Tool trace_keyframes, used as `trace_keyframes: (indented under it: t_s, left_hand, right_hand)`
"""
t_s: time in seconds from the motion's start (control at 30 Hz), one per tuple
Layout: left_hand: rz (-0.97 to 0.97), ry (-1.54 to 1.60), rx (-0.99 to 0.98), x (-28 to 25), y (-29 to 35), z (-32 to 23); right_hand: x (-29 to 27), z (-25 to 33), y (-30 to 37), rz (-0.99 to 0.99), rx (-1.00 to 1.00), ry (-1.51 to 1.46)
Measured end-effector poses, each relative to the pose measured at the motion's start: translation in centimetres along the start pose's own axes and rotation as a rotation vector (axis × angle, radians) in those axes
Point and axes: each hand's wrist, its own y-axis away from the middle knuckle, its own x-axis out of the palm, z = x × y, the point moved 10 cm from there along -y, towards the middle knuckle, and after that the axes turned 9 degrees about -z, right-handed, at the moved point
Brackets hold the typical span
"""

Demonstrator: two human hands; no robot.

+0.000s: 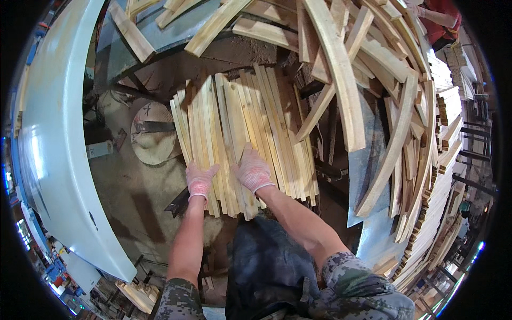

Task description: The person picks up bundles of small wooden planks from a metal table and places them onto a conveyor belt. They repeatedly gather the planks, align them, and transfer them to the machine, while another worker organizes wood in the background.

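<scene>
A row of pale wooden slats (202,120) lies side by side in front of me, their near ends uneven. My left hand (199,179), in a pinkish-white knit glove, rests on the slats at the near left with its thumb apart. Farther right, my right hand (254,170) wears a matching glove and lies across a wider slat (234,114), thumb and fingers spread. The near end of that slat juts out toward my dark apron (272,266). The undersides of my fingers are hidden.
Curved wooden pieces (341,80) pile up on a metal table (368,138) at the far right. A pale, smooth machine panel (56,133) stands at left. A round, dusty disc (153,133) sits beside the slats. Another person's arm (437,17) shows at the upper right.
</scene>
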Motion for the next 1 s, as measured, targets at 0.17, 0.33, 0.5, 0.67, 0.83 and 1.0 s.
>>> trace_keyframes:
  t_s: [0.17,0.33,0.5,0.67,0.83,1.0]
  left_hand:
    - [-0.019,0.223,0.034,2.2,0.1,2.1]
    - [-0.117,0.100,0.015,0.6,3.0,-0.3]
    - [-0.027,0.067,-0.033,0.6,3.2,-0.1]
    - [0.064,0.010,-0.006,-0.1,4.4,-1.1]
    - [0.172,-0.088,-0.128,0.2,4.9,-2.1]
    - [0.083,0.082,-0.123,0.3,6.0,-2.0]
  right_hand:
    - [0.5,-0.1,-1.3,0.024,-0.007,0.063]
    - [-1.8,-0.5,-0.2,0.007,-0.057,0.038]
    - [-6.0,-2.0,4.2,0.020,0.029,-0.038]
    - [-9.7,-3.4,9.0,-0.167,-0.103,-0.190]
    - [-12.2,-0.2,10.3,-0.050,-0.109,-0.083]
    - [-7.5,-0.4,7.2,0.066,-0.133,0.076]
